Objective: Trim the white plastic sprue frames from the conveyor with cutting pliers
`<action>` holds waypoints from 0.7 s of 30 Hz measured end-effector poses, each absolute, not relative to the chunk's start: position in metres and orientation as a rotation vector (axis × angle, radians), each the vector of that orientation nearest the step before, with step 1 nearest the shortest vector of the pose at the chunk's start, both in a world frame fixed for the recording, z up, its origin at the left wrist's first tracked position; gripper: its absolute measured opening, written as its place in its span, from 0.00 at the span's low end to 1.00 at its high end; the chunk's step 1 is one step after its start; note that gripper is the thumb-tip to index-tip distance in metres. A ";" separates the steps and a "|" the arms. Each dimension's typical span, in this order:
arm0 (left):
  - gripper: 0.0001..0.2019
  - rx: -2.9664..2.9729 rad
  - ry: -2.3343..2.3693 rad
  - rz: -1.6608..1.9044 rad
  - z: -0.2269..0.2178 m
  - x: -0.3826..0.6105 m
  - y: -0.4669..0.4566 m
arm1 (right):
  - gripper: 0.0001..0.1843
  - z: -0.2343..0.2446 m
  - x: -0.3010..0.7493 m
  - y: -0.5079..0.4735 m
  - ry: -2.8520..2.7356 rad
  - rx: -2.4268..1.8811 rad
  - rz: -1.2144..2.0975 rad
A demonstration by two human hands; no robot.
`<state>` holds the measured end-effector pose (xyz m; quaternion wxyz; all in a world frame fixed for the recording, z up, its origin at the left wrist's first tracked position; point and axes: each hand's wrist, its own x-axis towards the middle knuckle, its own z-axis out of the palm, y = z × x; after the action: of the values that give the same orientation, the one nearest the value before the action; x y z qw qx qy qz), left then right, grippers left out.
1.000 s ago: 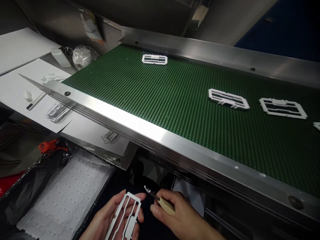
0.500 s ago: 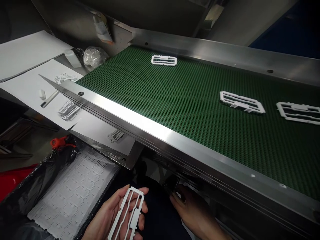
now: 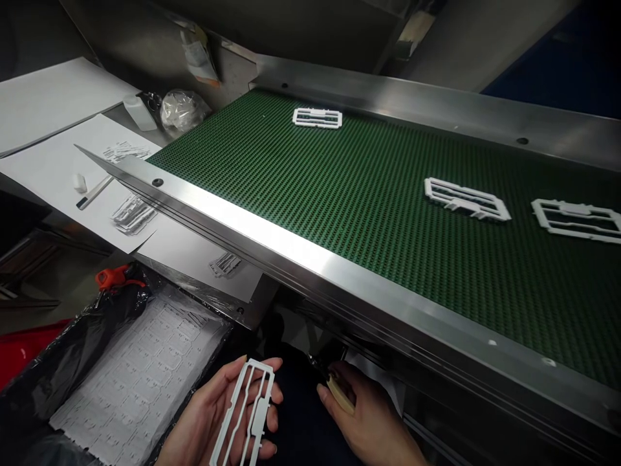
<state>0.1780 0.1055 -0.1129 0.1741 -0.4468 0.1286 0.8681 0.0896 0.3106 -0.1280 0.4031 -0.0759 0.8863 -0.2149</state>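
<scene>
now the left hand (image 3: pixel 213 414) is lying palm up just below the near steel rail (image 3: pixel 272 239) of the conveyor, and it is holding a white plastic frame (image 3: pixel 246 411) flat across its fingers, with the thumb coming over the upper edge. the right hand (image 3: pixel 361 414) is sitting beside it, also under the rail, and it is closing around a small tool with a pale handle (image 3: pixel 339 393); the tip of the tool is too dark to make out.

the frame is looking thin and light, with long narrow bars and open windows, so it is probably bending easily and may be snapping if one bar is squeezed alone. holding it by the outer border or by the thicker block near the lower end seems the safer way.

above the rail the green belt (image 3: pixel 369 194) is carrying three more white frames: one far up the belt (image 3: pixel 317 118), one toward the right (image 3: pixel 466 199), and another at the right edge of the view (image 3: pixel 577 220). to the left of the rail white paper sheets (image 3: pixel 58 168) are lying on a bench with small piles of grey parts (image 3: pixel 132 213). below the rail on the left, a box lined with a black bag (image 3: pixel 72 349) is holding a white sheet of many parts (image 3: pixel 136 382), and an orange-handled tool (image 3: pixel 112 277) is resting at its far rim.
</scene>
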 end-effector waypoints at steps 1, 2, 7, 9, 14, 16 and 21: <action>0.17 -1.279 0.386 2.453 -0.112 0.178 0.105 | 0.20 -0.127 0.090 0.310 2.236 -0.193 -0.548; 0.17 -1.291 0.409 2.443 -0.111 0.177 0.105 | 0.20 -0.127 0.090 0.309 2.226 -0.200 -0.551; 0.17 -1.321 0.445 2.416 -0.107 0.175 0.104 | 0.19 -0.125 0.092 0.308 2.243 -0.217 -0.571; 0.17 -1.310 0.457 2.413 -0.107 0.176 0.104 | 0.17 -0.125 0.094 0.308 2.252 -0.223 -0.586; 0.16 -1.357 0.588 2.428 -0.113 0.180 0.108 | 0.15 -0.124 0.096 0.306 2.233 -0.275 -0.637; 0.14 -1.393 0.657 2.425 -0.118 0.182 0.109 | 0.13 -0.121 0.097 0.303 2.212 -0.298 -0.647; 0.12 -1.542 0.900 2.359 -0.132 0.185 0.111 | 0.11 -0.109 0.103 0.293 2.128 -0.257 -0.670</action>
<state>0.1851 0.1113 -0.1319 0.0914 -0.5190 0.3028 0.7941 0.1034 0.2926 -0.1089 0.4330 -0.1030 0.8541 -0.2690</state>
